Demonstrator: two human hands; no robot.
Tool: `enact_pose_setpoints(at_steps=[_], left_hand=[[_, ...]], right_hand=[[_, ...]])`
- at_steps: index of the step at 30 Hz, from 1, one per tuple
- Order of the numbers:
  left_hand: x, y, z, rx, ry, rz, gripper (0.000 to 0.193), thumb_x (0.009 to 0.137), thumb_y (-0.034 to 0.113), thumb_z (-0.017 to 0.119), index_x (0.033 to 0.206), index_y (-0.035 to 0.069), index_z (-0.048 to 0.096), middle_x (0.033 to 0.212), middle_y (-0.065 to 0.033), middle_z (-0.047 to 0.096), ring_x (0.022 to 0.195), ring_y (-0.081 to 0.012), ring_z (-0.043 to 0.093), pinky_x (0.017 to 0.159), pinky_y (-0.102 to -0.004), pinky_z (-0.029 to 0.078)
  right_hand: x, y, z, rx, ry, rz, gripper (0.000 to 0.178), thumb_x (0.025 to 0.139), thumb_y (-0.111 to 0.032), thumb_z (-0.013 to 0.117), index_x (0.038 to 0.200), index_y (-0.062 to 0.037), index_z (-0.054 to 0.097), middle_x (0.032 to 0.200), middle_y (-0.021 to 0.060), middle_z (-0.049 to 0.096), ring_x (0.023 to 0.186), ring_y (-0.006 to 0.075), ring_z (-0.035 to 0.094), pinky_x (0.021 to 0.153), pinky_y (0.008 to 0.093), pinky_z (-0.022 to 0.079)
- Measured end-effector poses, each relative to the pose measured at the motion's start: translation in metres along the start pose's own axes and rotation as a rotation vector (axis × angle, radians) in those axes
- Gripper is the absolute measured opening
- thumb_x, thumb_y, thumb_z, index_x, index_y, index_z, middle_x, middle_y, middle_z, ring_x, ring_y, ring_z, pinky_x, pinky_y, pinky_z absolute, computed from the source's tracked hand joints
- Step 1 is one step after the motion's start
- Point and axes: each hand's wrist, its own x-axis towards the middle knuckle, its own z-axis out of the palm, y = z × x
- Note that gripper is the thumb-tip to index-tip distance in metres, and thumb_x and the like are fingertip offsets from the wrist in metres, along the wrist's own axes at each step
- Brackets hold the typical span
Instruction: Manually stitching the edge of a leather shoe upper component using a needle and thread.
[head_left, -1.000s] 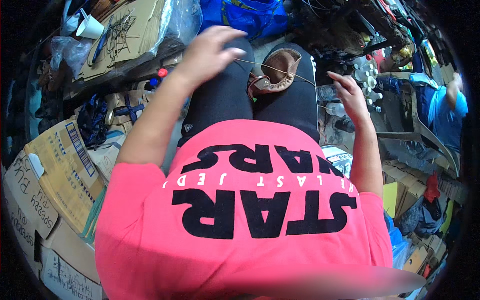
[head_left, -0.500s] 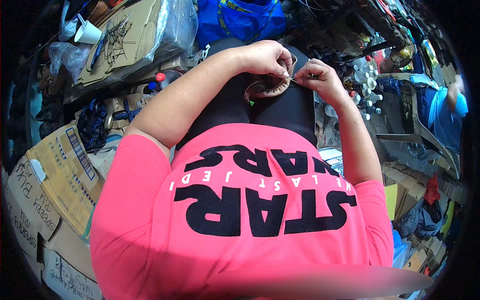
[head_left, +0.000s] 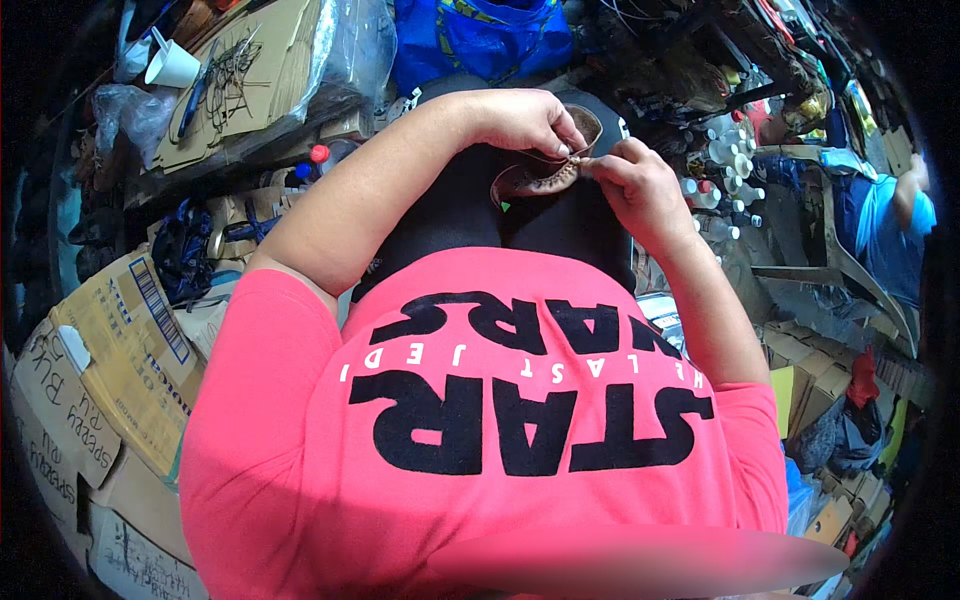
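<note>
A brown leather piece, which looks like a shoe upper [head_left: 540, 184], lies over my dark-trousered thighs. Its curved edge has a row of stitches or puckers, and a thin cord runs across it. My left hand [head_left: 522, 122] is closed at its upper side, thumb and fingers pinching the leather and cord. From the right, my right hand [head_left: 642, 188] comes in with thumb and forefinger pressed together at the stitched edge. It seems to grip the cord there, though the fingers cover most of it. A small green mark shows beside the leather's lower end.
Cardboard sheets [head_left: 285, 70] with dark cord scraps and a white cup [head_left: 173, 64] lie at upper left. A blue bag [head_left: 485, 40] stands ahead. Several bottles [head_left: 735, 165] crowd the right, near a person in blue [head_left: 885, 230]. Boxes [head_left: 125, 350] stack at left.
My right hand has come slightly lower and turned, its fingertips close against the leather edge. The left hand has shifted a little down, and more of the leather's upper side shows.
</note>
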Motion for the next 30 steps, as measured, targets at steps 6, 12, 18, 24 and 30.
enact_pose_setpoints(at_steps=[6,12,18,24,30], left_hand=[[0.000,-0.002,-0.002,0.099,-0.009,0.129,0.031,0.077,0.003,0.064,0.108,0.001,0.064,0.094,-0.0038,0.068,0.086,-0.0098,0.059,0.081,-0.0279,0.047],[0.005,0.006,0.002,0.173,0.281,0.066,0.032,0.072,0.002,0.067,0.104,0.002,0.064,0.091,-0.0088,0.068,0.083,-0.0152,0.063,0.079,-0.0298,0.049],[-0.032,0.001,0.029,0.532,0.766,0.263,0.040,0.073,0.018,0.070,0.109,0.005,0.056,0.098,-0.0155,0.061,0.093,-0.0361,0.059,0.087,-0.0398,0.046],[-0.091,0.003,0.015,0.545,0.365,-0.118,0.025,0.081,0.025,0.063,0.087,0.001,0.065,0.086,-0.0175,0.061,0.087,-0.0341,0.059,0.077,-0.0412,0.046],[-0.091,-0.002,-0.022,0.348,0.768,-0.028,0.036,0.090,0.033,0.057,0.076,0.000,0.057,0.080,-0.0074,0.053,0.073,-0.0196,0.051,0.072,-0.0306,0.041]], right_hand=[[0.028,-0.022,-0.019,-0.298,-0.250,-0.105,0.022,0.075,-0.001,0.052,0.083,-0.0118,0.069,0.089,0.0148,0.059,0.084,0.0317,0.061,0.077,0.0407,0.045],[0.038,0.006,-0.004,-0.014,-0.282,0.054,0.014,0.072,-0.006,0.066,0.086,-0.0056,0.068,0.086,0.0140,0.062,0.080,0.0266,0.062,0.070,0.0354,0.050],[0.012,0.047,0.005,0.972,-0.204,0.479,0.016,0.081,-0.009,0.066,0.096,-0.0038,0.067,0.080,0.0021,0.059,0.080,0.0098,0.053,0.072,0.0263,0.045],[0.000,0.026,0.004,0.549,-0.194,0.284,0.014,0.082,-0.011,0.066,0.088,0.0003,0.060,0.090,0.0033,0.048,0.077,0.0119,0.051,0.069,0.0262,0.044],[0.000,0.087,0.038,0.441,0.326,0.534,0.033,0.089,-0.029,0.059,0.077,0.0012,0.062,0.076,0.0071,0.057,0.072,0.0179,0.058,0.069,0.0309,0.045]])
